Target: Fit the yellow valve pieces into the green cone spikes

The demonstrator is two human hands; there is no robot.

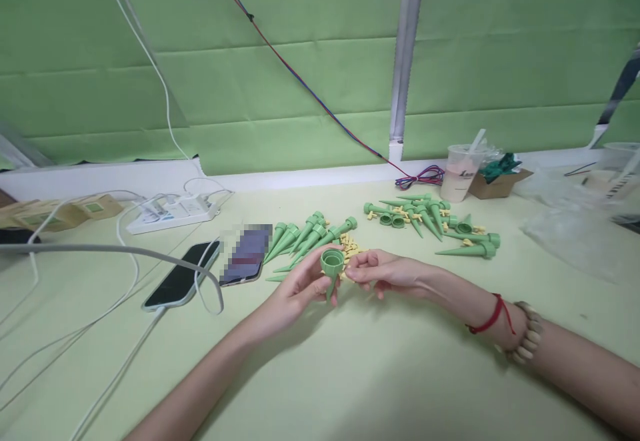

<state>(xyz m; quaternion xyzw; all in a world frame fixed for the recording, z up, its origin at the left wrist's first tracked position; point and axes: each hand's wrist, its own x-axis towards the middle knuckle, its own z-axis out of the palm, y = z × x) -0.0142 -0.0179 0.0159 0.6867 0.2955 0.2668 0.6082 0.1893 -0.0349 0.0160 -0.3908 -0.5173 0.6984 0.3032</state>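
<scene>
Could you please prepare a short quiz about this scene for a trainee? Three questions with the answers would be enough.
1. Multiple choice: What does the left hand hold?
A) a phone
B) a green spike
C) a drink cup

2. True or false: The right arm wears a red bracelet and a beaded bracelet.

3. Fill in the colour: The heap of small pieces just beyond the hands is ____.

Key:
1. B, with its wide open end turned up toward the camera.
2. True; both sit around the wrist.
3. Yellow.
</scene>
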